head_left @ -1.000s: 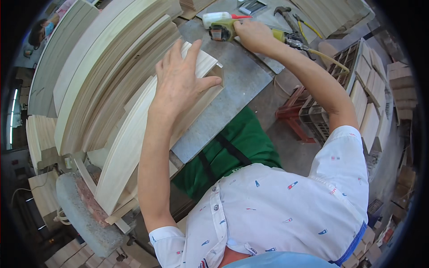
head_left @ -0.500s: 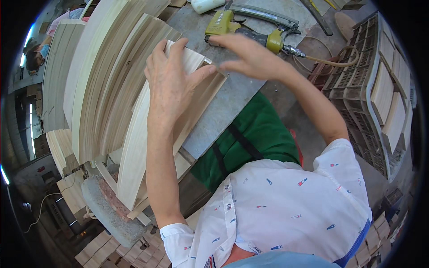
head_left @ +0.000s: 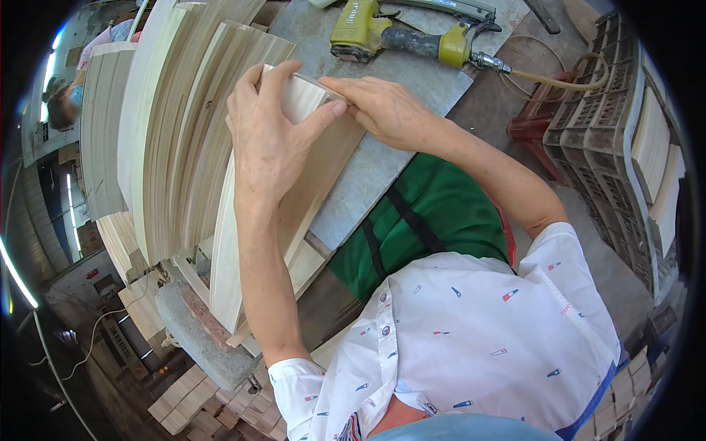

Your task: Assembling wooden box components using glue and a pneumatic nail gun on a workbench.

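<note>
My left hand [head_left: 266, 140] is clamped over the far end of a pale wooden board [head_left: 300, 103], thumb on the near side and fingers over the far side. At the same end, my right hand [head_left: 390, 112] pinches the corner, its fingers pressed together close to the left thumb. What lies under the right fingertips is hidden. A second wooden board [head_left: 323, 165] stands alongside on the side nearer my body. Beyond the hands, a yellow-green and black air nailer [head_left: 415, 48] lies on the grey tabletop [head_left: 353, 195], untouched.
Curved wooden boards [head_left: 165, 147] stand packed at the left. A hose [head_left: 559, 83] runs from the nailer toward a plastic crate [head_left: 588, 147] holding wood pieces at the right. A stone block [head_left: 206, 338] sits at the lower left. Wood blocks [head_left: 187, 400] are stacked below.
My right hand has come left and down from near the nailer onto the board's end. The left hand keeps its grip. The whole view has shifted slightly.
</note>
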`<state>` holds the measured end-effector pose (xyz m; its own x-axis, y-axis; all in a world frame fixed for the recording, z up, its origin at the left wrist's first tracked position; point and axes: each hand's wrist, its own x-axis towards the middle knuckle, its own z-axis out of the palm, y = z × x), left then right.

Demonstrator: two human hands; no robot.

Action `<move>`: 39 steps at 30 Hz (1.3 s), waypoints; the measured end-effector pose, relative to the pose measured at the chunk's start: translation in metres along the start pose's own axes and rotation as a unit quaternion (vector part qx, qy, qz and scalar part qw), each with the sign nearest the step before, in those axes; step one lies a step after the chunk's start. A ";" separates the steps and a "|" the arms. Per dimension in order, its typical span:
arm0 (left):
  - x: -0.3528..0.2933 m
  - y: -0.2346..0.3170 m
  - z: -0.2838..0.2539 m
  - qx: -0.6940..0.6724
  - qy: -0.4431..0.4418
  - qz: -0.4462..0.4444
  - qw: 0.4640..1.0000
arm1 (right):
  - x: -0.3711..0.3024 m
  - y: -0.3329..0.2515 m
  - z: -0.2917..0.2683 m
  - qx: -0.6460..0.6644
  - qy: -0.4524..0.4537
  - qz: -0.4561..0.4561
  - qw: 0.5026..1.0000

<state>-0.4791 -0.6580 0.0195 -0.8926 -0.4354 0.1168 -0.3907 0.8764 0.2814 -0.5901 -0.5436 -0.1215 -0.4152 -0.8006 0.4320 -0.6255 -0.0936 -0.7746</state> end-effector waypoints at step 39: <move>0.002 -0.008 0.014 0.042 0.060 0.050 0.996 | 0.000 0.005 0.003 0.005 0.000 -0.006 1.000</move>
<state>-0.4815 -0.6627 0.0041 -0.8963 -0.3627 0.2551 -0.3240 0.9284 0.1819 -0.5910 -0.5459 -0.1273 -0.4073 -0.7996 0.4413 -0.6246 -0.1087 -0.7734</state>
